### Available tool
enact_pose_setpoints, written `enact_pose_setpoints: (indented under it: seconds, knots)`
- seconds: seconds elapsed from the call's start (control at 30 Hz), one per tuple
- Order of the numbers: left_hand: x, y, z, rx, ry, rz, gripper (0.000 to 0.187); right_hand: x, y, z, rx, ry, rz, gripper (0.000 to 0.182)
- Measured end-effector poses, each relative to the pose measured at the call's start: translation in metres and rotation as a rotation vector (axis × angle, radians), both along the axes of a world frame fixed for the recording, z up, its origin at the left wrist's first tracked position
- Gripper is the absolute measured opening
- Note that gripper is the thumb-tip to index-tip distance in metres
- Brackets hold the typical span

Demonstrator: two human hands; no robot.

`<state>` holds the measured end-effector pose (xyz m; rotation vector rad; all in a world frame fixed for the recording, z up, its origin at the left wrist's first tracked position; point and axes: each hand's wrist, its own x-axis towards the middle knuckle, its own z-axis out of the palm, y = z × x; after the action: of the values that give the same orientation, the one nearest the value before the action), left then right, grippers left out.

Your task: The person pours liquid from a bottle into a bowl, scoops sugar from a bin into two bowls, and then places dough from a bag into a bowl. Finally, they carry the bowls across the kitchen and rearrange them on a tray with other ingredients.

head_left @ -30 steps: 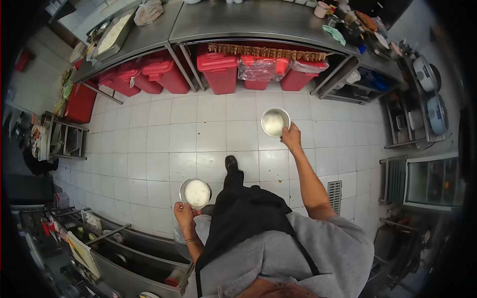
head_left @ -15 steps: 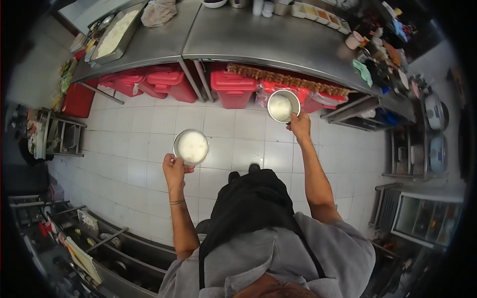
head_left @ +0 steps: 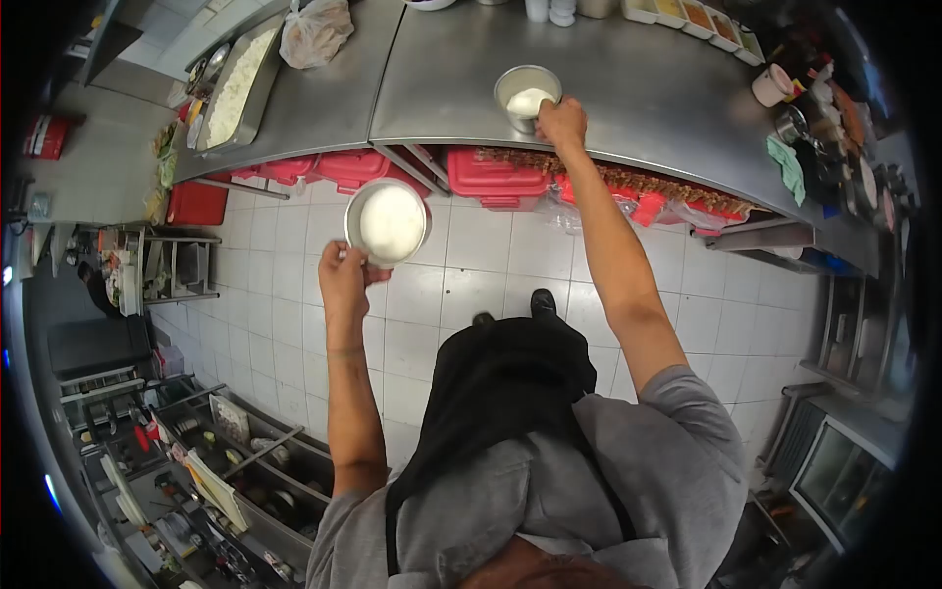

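Note:
A round metal bowl of white contents (head_left: 391, 222) is gripped at its lower left rim by my left hand (head_left: 345, 280), over the tiled floor in front of the counter. My right hand (head_left: 562, 122) has its fingers closed on the rim of a smaller metal container (head_left: 528, 96), partly filled with something white. That container is at the front part of the steel counter (head_left: 442, 88); whether its base touches the surface I cannot tell.
A tray of white food (head_left: 240, 93) and a plastic bag (head_left: 316, 32) sit on the counter's left part. Compartments of ingredients (head_left: 699, 20) line its back right. Red lidded bins (head_left: 496, 177) stand underneath. Shelving (head_left: 265, 471) is at the lower left.
The view has shifted closer to the counter. My right hand has carried the smaller container from over the floor to the counter, and my left hand has moved the bowl forward.

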<state>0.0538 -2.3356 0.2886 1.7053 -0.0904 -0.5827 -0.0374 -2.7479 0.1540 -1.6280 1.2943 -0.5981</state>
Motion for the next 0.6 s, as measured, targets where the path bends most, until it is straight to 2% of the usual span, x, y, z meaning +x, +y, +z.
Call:
enact_pose_setpoints:
  seconds: [0.1, 0.13, 0.2, 0.27, 0.3, 0.37, 0.43, 0.5, 0.53, 0.6]
  knots:
    - [0.043, -0.048, -0.005, -0.058, 0.009, 0.001, 0.011, 0.009, 0.005, 0.021, 0.17, -0.239, -0.033, 0.042]
    - [0.056, -0.066, -0.004, -0.095, 0.005, -0.005, 0.011, 0.007, 0.015, 0.026, 0.147, -0.283, -0.099, 0.056]
    - [0.083, -0.094, -0.011, -0.162, 0.026, -0.029, 0.011, -0.007, 0.038, 0.024, 0.121, -0.407, -0.143, 0.06]
    - [0.117, -0.119, -0.023, -0.244, 0.061, -0.065, 0.011, -0.026, 0.075, 0.011, 0.134, -0.473, -0.19, 0.052]
    - [0.133, -0.132, -0.029, -0.246, 0.075, -0.07, 0.012, -0.038, 0.091, -0.002, 0.105, -0.41, -0.124, 0.043]
    - [0.162, -0.156, -0.042, -0.255, 0.101, -0.081, 0.014, -0.06, 0.123, -0.079, 0.308, -0.444, -0.094, 0.036]
    - [0.183, -0.178, -0.051, -0.306, 0.151, -0.105, 0.016, -0.055, 0.154, -0.114, 0.723, -0.369, -0.152, 0.042]
    - [0.205, -0.192, -0.061, -0.309, 0.175, -0.134, 0.017, -0.046, 0.163, -0.178, 0.967, -0.344, -0.2, 0.053]
    - [0.213, -0.199, -0.067, -0.289, 0.179, -0.15, 0.017, -0.042, 0.165, -0.216, 1.009, -0.341, -0.211, 0.068]
    - [0.225, -0.214, -0.077, -0.24, 0.175, -0.171, 0.017, -0.015, 0.165, -0.259, 0.943, -0.361, -0.346, 0.078]
